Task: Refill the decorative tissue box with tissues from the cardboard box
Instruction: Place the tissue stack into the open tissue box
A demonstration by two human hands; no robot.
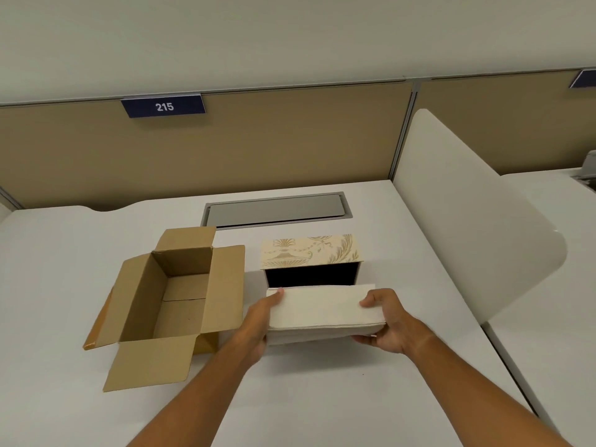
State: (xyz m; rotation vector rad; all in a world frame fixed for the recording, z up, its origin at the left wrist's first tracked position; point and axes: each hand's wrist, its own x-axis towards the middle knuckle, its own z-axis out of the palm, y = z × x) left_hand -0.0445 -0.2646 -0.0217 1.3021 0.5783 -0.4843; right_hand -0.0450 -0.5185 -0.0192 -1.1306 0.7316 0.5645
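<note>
Tissue stack (325,312) gripped at both ends — left hand (258,321), right hand (387,324) — held just before the decorative tissue box (309,253), at its dark opening; cardboard box (174,295) left of it, empty.

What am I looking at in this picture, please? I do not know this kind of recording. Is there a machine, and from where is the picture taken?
There is no machine here. A person wears a camera on the head, and it looks forward and down, so you see the person's own two bare arms reaching in from the bottom edge.

The surface is a white desk with beige partition walls behind it. On the desk stands an open brown cardboard box, flaps spread, and its inside looks empty. Beside it is the decorative tissue box, cream with a gold pattern; its dark open side faces the person.

The left hand and the right hand grip the two ends of a stack of folded tissues, holding it just in front of that opening.
</note>
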